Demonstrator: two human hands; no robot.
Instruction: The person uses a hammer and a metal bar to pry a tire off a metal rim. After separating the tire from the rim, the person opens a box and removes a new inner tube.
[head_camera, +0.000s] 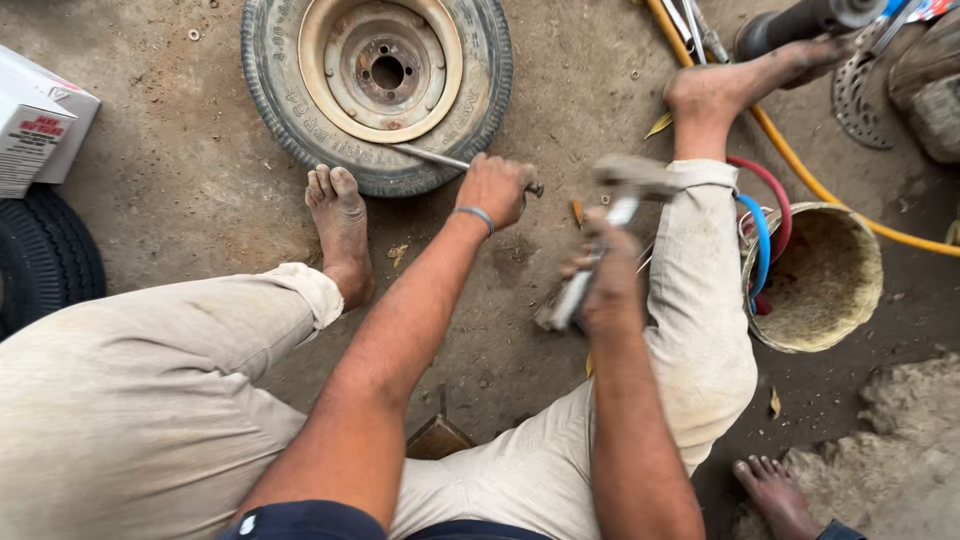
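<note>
Nearest of all, two bare forearms reach out over the person's pale trousers (150, 400), which are dusty and rolled at the cuffs. Between the knees a small brown wooden block (437, 438) sits on the dirt floor (180, 170). The right hand (608, 285) is wrapped tight around the handle of a hammer (610, 210), whose head is raised and blurred, just beside the right knee. The left hand (495, 188), a metal bangle (476, 215) on its wrist, is closed around a thin metal rod (440, 158); the rod lies slanted, one end resting on the sidewall of a small wheel (377, 85), the other end poking out past the knuckles. That wheel lies flat on the ground just beyond the hands, its worn tyre around a cream, rusty rim with a hub hole in the middle. The person's left foot (340, 230) is planted just beside the tyre, toes almost touching it; the right foot (745, 85) stretches farther off to the right. Near the right leg stands a worn bucket (830, 280) with red and blue hose loops at its rim, and a yellow hose (800, 165) runs past it. At the left edge lie a dark tyre (45, 260) and a white carton (40, 120). Another person's bare foot (775, 495) shows at the bottom right.
</note>
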